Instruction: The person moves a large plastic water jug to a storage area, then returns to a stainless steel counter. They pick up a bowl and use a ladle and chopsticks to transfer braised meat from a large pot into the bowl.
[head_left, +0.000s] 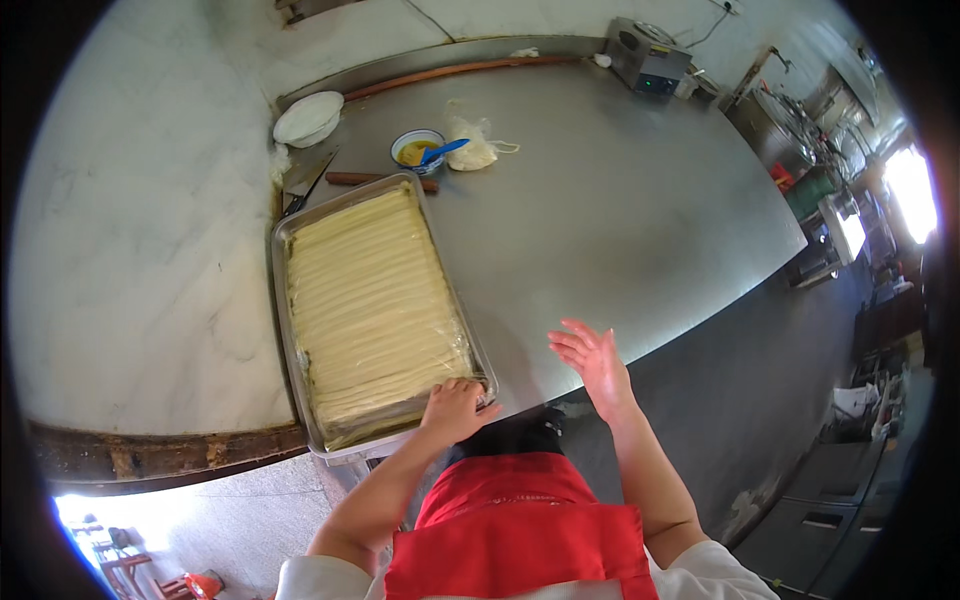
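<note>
A metal tray (459, 289) stands at the left end of the steel worktable, holding rows of long pale dough strips (367, 285) under clear plastic film. My left hand (455, 410) rests on the tray's near right corner, over the film; whether its fingers grip the film or the rim is hard to tell. Raised above the table's front edge, right of the tray, my right hand (595, 365) holds nothing and its fingers are spread. Beyond the tray lie a short wooden rolling pin (352, 178) and a knife (309, 184).
A bowl of yellow liquid (418, 152) with a blue brush (446, 150) stands beside a plastic bag (474, 154). White bowls (309, 120), a long wooden pole (450, 70) and a metal appliance (649, 60) line the back. A wall borders the table's left side.
</note>
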